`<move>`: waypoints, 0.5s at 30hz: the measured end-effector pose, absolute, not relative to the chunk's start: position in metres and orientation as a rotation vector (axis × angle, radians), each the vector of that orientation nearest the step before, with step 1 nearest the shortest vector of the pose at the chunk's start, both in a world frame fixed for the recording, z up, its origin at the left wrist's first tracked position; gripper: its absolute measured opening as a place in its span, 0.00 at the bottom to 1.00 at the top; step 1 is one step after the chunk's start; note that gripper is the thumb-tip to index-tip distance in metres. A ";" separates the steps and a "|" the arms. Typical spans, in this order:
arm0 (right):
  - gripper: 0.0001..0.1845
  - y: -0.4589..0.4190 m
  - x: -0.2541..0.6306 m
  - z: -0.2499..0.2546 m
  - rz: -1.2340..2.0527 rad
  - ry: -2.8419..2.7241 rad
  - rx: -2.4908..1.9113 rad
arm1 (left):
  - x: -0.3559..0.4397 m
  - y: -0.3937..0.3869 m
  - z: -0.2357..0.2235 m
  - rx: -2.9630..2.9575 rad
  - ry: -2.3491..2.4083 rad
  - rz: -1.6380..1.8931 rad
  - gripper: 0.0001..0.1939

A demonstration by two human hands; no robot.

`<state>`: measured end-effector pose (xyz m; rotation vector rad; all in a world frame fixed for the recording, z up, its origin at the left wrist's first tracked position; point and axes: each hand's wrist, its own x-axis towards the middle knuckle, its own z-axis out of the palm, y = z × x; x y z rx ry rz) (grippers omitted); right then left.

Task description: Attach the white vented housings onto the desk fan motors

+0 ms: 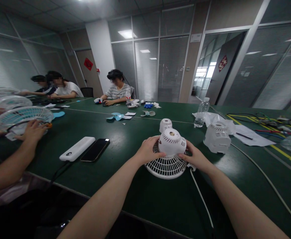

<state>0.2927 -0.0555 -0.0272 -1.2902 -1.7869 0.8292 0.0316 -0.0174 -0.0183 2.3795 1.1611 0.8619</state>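
Observation:
A white fan motor housing (pixel 172 142) sits on a round white fan grille (pixel 167 167) that lies flat on the green table. My left hand (pixel 149 151) grips the housing from its left side, thumb along the lower front. On the opposite side my right hand (pixel 195 156) closes on the same housing, fingers partly hidden behind it. Just behind stands a smaller white rounded fan part (pixel 165 124). A white cable (pixel 202 196) runs from beside the grille toward the table's near edge. To the right is another white housing (pixel 217 137), upright and untouched.
A white power bank (pixel 77 148) and a phone (pixel 95 150) lie left of me. Fan blades (pixel 115 116), a water bottle (pixel 202 113) and papers (pixel 253 134) are farther back. A neighbour's hands work on a fan (pixel 24 118) at left; tangled cables (pixel 267 121) lie right.

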 end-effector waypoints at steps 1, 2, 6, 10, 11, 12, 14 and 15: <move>0.39 -0.056 0.292 -0.027 0.832 -1.787 -1.286 | 0.031 -0.017 -0.019 2.375 1.151 0.861 0.39; 0.38 -0.056 0.292 -0.028 0.839 -1.787 -1.283 | 0.031 -0.016 -0.019 2.367 1.135 0.858 0.40; 0.36 -0.055 0.290 -0.030 0.890 -1.778 -1.257 | 0.030 -0.014 -0.021 2.343 1.054 0.854 0.41; 0.35 -0.056 0.288 -0.031 0.879 -1.778 -1.205 | 0.031 -0.013 -0.022 2.340 1.044 0.907 0.38; 0.35 -0.056 0.288 -0.030 0.876 -1.782 -1.204 | 0.032 -0.013 -0.022 2.333 1.051 0.912 0.37; 0.34 -0.057 0.288 -0.029 0.873 -1.787 -1.213 | 0.032 -0.012 -0.022 2.325 1.057 0.911 0.37; 0.34 -0.058 0.287 -0.025 0.864 -1.797 -1.254 | 0.032 -0.012 -0.022 2.317 1.063 0.895 0.37; 0.33 -0.058 0.287 -0.023 0.861 -1.801 -1.285 | 0.032 -0.012 -0.021 2.315 1.064 0.885 0.37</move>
